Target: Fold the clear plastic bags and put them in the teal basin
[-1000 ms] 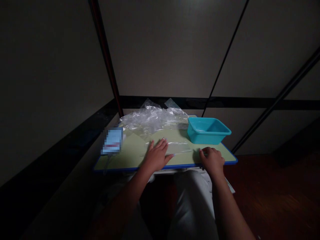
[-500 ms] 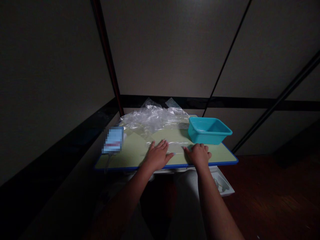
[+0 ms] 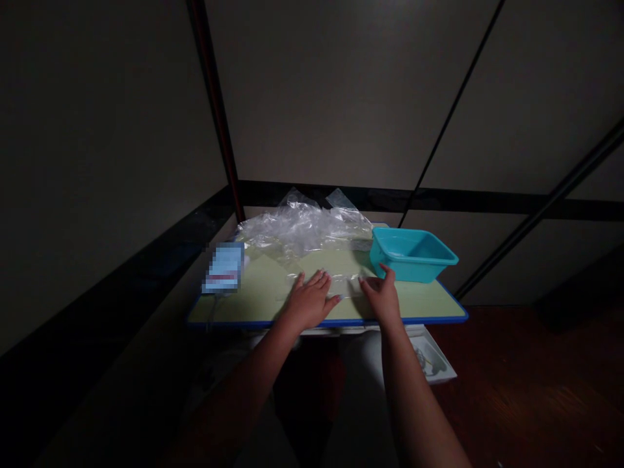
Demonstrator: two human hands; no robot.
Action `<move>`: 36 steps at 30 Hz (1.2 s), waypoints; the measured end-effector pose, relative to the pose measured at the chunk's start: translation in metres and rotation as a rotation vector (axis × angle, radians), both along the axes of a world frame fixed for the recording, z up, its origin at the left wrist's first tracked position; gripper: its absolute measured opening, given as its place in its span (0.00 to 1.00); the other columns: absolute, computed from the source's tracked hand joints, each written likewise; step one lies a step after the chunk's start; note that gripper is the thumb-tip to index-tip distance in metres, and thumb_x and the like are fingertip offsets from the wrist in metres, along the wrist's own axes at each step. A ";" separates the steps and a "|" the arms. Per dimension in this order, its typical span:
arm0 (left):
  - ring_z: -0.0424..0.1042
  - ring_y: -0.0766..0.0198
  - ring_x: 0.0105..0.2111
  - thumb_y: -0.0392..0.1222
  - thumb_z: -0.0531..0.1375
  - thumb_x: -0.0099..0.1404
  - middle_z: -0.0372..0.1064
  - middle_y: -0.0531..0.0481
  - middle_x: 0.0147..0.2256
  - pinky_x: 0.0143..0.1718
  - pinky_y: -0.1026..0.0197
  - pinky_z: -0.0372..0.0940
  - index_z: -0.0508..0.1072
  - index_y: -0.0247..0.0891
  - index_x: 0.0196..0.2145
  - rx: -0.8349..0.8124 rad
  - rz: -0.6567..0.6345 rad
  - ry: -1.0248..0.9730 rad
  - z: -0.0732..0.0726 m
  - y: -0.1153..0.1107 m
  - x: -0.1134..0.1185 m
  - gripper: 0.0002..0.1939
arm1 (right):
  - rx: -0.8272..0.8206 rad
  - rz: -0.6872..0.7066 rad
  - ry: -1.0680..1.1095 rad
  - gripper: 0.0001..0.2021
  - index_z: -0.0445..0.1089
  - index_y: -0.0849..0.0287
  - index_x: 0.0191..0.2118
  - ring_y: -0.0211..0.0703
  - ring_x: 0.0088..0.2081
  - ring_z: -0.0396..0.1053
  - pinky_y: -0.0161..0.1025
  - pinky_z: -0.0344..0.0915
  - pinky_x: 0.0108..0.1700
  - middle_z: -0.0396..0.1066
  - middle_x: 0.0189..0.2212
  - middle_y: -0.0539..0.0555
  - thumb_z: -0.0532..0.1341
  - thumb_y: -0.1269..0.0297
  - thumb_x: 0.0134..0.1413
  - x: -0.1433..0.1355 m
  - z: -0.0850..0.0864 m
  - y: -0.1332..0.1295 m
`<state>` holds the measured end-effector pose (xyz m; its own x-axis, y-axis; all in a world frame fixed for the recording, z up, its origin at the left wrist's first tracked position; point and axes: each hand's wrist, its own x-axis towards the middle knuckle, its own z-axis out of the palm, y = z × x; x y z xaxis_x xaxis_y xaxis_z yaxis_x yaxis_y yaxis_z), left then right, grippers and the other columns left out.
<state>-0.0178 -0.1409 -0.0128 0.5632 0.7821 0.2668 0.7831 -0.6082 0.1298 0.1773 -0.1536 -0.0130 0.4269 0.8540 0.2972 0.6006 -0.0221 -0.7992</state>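
My left hand (image 3: pixel 308 300) lies flat with fingers spread on a clear plastic bag (image 3: pixel 348 287), near the front of the pale yellow-green table (image 3: pixel 253 299). At the bag's right end is my right hand (image 3: pixel 383 298), its thumb by the bag's edge and its index finger stretched apart from the thumb. The other fingers of that hand are mostly hidden. Just behind it stands a turquoise plastic basin (image 3: pixel 412 266). The bag is see-through, so its outline is hard to make out.
A heap of crumpled clear plastic bags (image 3: pixel 305 224) lies along the back of the table. On the left is a phone-like object (image 3: pixel 224 268), blurred out, with a cable. A white open drawer or tray (image 3: pixel 431 357) juts out below the right side. Panelled walls (image 3: pixel 322 97) close in behind.
My right hand has turned and drawn its fingers off the tabletop, its index finger now raised near the basin. The bag's right end looks more wrinkled. My left hand stays in place.
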 end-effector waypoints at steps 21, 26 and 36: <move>0.43 0.59 0.64 0.58 0.35 0.69 0.49 0.44 0.63 0.62 0.44 0.39 0.54 0.36 0.62 -0.009 0.011 0.027 0.003 -0.002 -0.001 0.33 | -0.011 0.243 -0.042 0.26 0.68 0.60 0.52 0.52 0.55 0.62 0.54 0.50 0.60 0.68 0.51 0.60 0.53 0.49 0.55 0.012 0.004 -0.025; 0.43 0.59 0.64 0.60 0.33 0.68 0.49 0.43 0.63 0.62 0.45 0.39 0.55 0.35 0.61 0.007 0.006 0.019 0.002 -0.002 -0.001 0.35 | 0.078 0.275 0.200 0.27 0.71 0.60 0.49 0.53 0.55 0.64 0.51 0.55 0.58 0.69 0.50 0.58 0.56 0.45 0.52 0.004 0.023 -0.017; 0.42 0.58 0.64 0.62 0.36 0.67 0.47 0.40 0.63 0.62 0.48 0.40 0.53 0.32 0.62 -0.018 0.011 0.017 -0.001 0.001 0.001 0.37 | 0.119 0.301 0.315 0.27 0.75 0.62 0.43 0.55 0.46 0.70 0.50 0.64 0.51 0.75 0.41 0.57 0.59 0.43 0.49 -0.026 0.055 -0.016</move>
